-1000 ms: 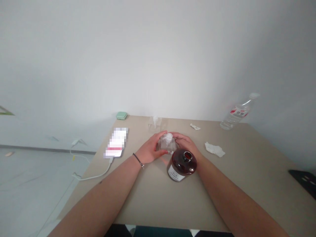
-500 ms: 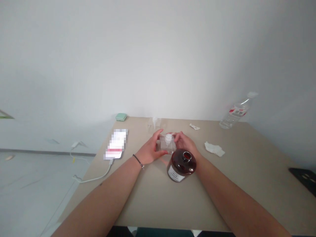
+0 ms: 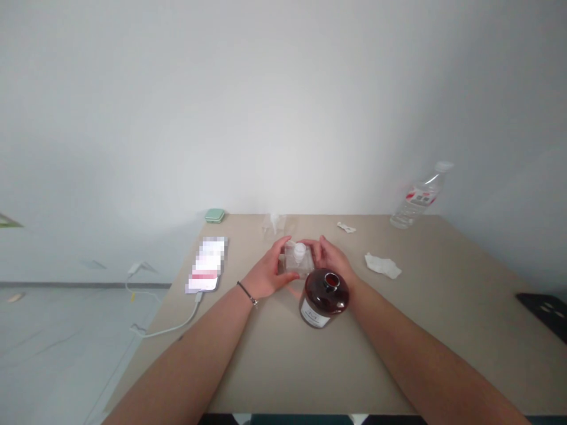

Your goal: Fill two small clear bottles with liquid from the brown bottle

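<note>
A small clear bottle with a white cap point(image 3: 298, 260) stands on the beige table point(image 3: 274, 360), held between both hands. My left hand point(image 3: 267, 273) wraps its left side. My right hand point(image 3: 330, 258) is closed on its right side, fingers near the cap. Just in front of them stands an open dark brown bottle point(image 3: 324, 297) with a white label, its mouth uncapped; it hides part of my right wrist.
A phone point(image 3: 207, 265) on a white cable lies at the left. A green case point(image 3: 215, 215) and a clear pump part point(image 3: 273, 223) sit at the back edge. Crumpled tissue point(image 3: 383, 266), a paper scrap point(image 3: 346, 226) and a plastic water bottle point(image 3: 416, 198) are on the right; a black object point(image 3: 546, 311) is far right.
Both hands stay on the small clear bottle; my right fingers have shifted slightly round the cap. The view has tilted a little.
</note>
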{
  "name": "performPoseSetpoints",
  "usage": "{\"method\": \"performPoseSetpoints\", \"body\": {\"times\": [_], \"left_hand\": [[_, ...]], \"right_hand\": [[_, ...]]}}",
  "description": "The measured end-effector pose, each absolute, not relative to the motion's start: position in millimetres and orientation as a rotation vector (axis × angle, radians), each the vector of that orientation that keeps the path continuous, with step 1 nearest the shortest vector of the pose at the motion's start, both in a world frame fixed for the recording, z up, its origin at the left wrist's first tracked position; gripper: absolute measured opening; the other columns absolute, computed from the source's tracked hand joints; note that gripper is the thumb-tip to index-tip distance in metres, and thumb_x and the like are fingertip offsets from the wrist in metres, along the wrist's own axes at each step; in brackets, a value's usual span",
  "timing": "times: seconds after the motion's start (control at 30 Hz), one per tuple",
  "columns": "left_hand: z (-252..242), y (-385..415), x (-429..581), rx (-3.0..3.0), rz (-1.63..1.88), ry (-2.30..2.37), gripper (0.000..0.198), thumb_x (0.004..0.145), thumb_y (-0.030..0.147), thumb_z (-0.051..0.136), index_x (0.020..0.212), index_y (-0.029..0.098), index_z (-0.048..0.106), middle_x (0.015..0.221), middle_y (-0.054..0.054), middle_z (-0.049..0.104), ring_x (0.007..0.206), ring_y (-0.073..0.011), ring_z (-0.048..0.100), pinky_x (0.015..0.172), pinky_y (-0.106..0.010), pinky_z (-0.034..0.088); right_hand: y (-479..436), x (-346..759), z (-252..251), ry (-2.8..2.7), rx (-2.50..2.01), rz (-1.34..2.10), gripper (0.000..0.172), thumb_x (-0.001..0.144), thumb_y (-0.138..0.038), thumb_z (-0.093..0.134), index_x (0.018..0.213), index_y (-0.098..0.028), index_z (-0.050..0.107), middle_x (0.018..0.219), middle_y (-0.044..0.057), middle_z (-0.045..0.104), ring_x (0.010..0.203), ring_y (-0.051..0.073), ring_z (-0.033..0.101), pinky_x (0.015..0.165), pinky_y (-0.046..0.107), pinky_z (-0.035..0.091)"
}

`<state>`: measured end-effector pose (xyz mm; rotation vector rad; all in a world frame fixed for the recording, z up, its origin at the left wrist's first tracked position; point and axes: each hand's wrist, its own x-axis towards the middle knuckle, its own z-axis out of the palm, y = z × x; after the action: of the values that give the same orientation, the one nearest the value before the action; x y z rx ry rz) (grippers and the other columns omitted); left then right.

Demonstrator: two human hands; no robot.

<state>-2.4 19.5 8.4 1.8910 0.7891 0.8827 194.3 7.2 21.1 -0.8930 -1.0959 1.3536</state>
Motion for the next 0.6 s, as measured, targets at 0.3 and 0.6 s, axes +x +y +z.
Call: {"method": "performPoseSetpoints", "body": {"times": [0.3,0.6], "left_hand": [[7,20,-3,1.897,0.907,0.734,0.087,0.078,0.029,0.076,0.15,0.026,0.027,0.143,-0.015,0.048,0.126,-0.0318,0.052,0.102,-0.047,0.046],[8,21,-3,2.001,0.897,0.772,0.088,0.079,0.034,0.075,0.153,0.026,0.027,0.147,-0.015,0.045,0.131,-0.0337,0.046,0.111,-0.05,0.037]], "right_hand": [[3,198,24,-1.264,-0.921,1.324,0.026,0.078,-0.043,0.072,0.096,-0.024,0.075,0.118,0.006,0.068,0.114,0.025,0.06,0.102,0.037,0.042],[6,196,14,-1.156,-0.867,1.421,0.036,0.066,-0.041,0.085,0.091,-0.024,0.066,0.106,0.003,0.067,0.093,0.019,0.063,0.085,0.035,0.05]]}}
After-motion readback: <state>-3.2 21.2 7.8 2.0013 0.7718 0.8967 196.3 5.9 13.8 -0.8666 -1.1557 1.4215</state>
